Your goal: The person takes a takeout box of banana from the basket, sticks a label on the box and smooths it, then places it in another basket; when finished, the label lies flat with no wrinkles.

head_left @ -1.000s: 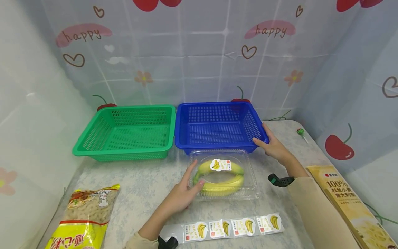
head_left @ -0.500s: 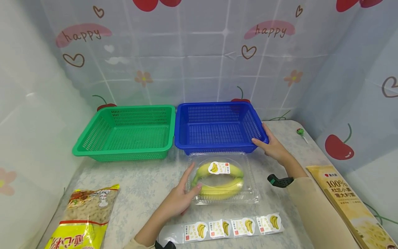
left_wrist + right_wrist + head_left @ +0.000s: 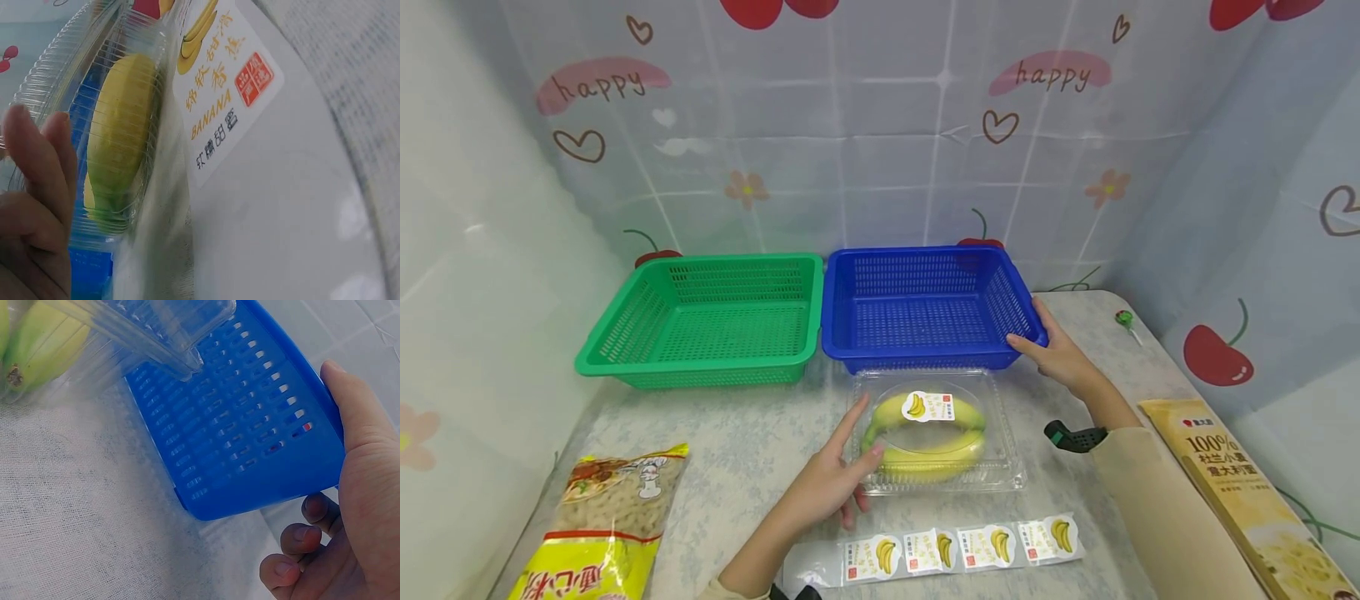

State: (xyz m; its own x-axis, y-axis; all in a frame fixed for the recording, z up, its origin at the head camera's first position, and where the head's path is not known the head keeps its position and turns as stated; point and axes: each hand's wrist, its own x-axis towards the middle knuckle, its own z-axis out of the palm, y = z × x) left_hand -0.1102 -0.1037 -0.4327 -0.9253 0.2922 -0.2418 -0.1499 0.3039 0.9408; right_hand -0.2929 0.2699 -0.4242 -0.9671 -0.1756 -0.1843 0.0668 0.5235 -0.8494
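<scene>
A clear plastic clamshell box [image 3: 1003, 442] with two bananas [image 3: 932, 462] inside lies just in front of the blue basket [image 3: 917, 357]. A banana sticker [image 3: 928, 407] is on its lid. My left hand [image 3: 820, 492] is at the left side of this box, thumb and index finger spread by its edge and the other fingers low beside it. In the left wrist view the fingertips [image 3: 57, 128] stand beside the box with nothing pinched. My right hand [image 3: 1063, 358] holds the blue basket's front right corner, thumb on the rim and fingers curled below it.
A green basket [image 3: 700, 369] stands left of the blue one. A strip of banana stickers [image 3: 962, 552] lies in front of the box. A macaroni bag [image 3: 606, 521] is at left, a pasta pack [image 3: 1247, 492] at right, a small green-topped item [image 3: 1125, 320] at back right.
The clear box has slid slightly toward me, away from the blue basket. My left hand has drawn back a little with it, and its lower fingers now show. My right hand stays on the basket.
</scene>
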